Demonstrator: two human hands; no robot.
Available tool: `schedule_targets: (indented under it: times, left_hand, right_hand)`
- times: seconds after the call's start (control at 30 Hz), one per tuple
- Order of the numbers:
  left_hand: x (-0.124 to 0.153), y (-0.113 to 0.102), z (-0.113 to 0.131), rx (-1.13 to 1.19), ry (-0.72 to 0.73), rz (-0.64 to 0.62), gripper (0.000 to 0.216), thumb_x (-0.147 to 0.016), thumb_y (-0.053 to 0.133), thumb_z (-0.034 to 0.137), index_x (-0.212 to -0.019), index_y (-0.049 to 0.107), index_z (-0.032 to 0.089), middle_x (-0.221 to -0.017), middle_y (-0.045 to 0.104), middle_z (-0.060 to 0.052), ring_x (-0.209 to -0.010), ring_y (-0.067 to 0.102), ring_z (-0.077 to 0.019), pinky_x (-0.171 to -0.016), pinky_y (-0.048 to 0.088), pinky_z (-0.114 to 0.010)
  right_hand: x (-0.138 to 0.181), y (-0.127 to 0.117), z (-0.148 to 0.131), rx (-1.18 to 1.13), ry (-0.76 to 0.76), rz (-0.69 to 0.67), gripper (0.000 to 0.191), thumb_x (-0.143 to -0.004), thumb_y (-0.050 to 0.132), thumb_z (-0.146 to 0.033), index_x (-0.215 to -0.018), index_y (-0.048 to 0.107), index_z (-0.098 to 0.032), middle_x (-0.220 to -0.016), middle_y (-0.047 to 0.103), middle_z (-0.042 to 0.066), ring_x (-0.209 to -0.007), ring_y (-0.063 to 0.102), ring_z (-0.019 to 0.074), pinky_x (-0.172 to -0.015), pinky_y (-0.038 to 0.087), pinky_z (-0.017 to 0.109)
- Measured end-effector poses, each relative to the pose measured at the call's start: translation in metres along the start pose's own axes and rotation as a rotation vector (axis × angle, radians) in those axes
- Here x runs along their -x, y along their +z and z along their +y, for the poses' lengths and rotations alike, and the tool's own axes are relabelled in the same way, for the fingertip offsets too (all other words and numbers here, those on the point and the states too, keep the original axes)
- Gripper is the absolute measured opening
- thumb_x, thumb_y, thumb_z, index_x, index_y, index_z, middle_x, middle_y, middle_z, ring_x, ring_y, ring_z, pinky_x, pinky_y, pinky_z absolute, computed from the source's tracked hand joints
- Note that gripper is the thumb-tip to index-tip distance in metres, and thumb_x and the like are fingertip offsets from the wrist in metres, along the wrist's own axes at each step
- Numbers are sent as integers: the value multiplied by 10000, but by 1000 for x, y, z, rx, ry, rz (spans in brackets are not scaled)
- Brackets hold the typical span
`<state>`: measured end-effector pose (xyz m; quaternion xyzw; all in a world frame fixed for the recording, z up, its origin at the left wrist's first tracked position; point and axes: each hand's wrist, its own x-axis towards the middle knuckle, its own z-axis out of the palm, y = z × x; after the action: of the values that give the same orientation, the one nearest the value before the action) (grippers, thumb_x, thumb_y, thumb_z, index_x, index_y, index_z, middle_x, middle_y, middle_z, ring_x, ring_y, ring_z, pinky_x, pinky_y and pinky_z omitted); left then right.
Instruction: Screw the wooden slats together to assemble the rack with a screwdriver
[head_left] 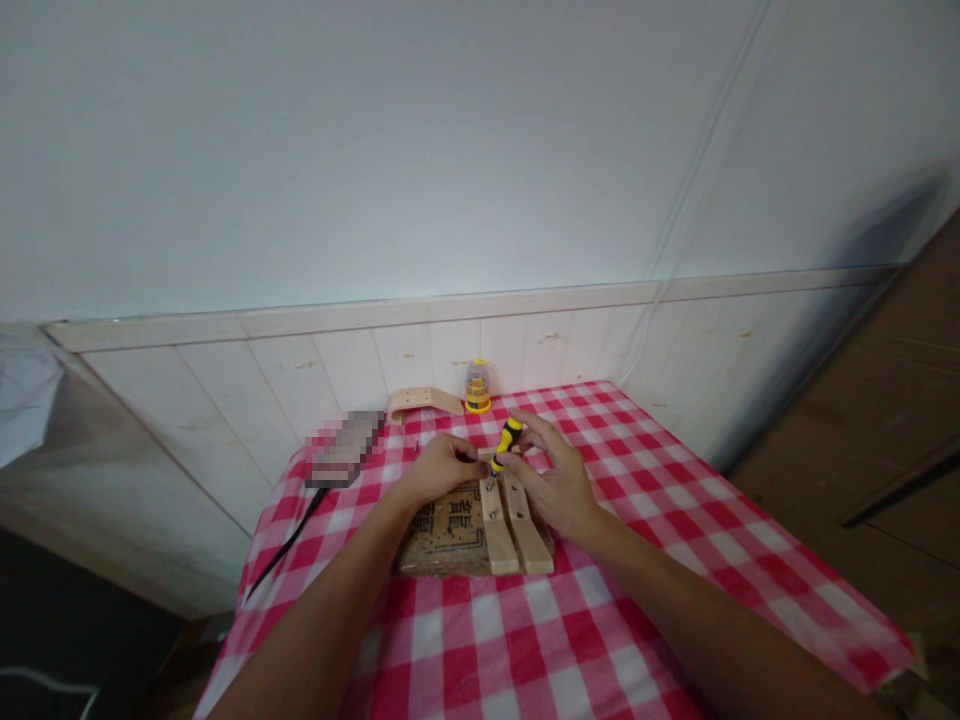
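Note:
A yellow-and-black screwdriver (509, 437) leans in the fingers of my right hand (559, 475), its metal tip pointing down at the left of two pale wooden pieces. That left wooden piece (501, 540) has metal hardware in its surface. My left hand (448, 468) is closed at its far end, fingertips near the screwdriver's shaft and partly hidden. Beside it lies the second wooden piece (534, 540), which shows dark holes. Both rest on a flat brown package (442, 535) printed with dark characters and wrapped in clear film.
A red-and-white checked cloth (600, 620) covers the table. Near the wall stand a clear container with a yellow base (478, 385) and a curved wooden piece (424, 399). A blurred-out flat object (349, 450) with a black cable (289, 540) lies at left; a small screw-like piece (417, 447) is nearby.

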<state>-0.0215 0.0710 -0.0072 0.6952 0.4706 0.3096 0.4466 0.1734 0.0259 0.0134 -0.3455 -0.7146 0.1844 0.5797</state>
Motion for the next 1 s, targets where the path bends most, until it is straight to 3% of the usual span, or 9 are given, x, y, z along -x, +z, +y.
schedule_targets:
  times: [0.7, 1.0]
  left_hand:
    - [0, 1, 1, 17, -2, 13, 261, -682, 719, 374, -666, 699, 114, -547, 532, 36, -514, 420, -93, -540, 319, -239]
    - [-4, 0, -7, 39, 1, -6, 289, -691, 730, 398, -656, 682, 115, -552, 524, 36, -512, 411, -86, -525, 307, -231]
  right_hand:
    - [9, -1, -9, 17, -47, 64, 475, -874, 692, -218, -1321, 544, -271, -1072, 701, 64, -881, 685, 198, -817, 579, 354]
    - [14, -3, -8, 52, -65, 11, 480, -877, 681, -220, -1335, 540, -237, -1004, 712, 78, -856, 682, 215, -791, 578, 363]
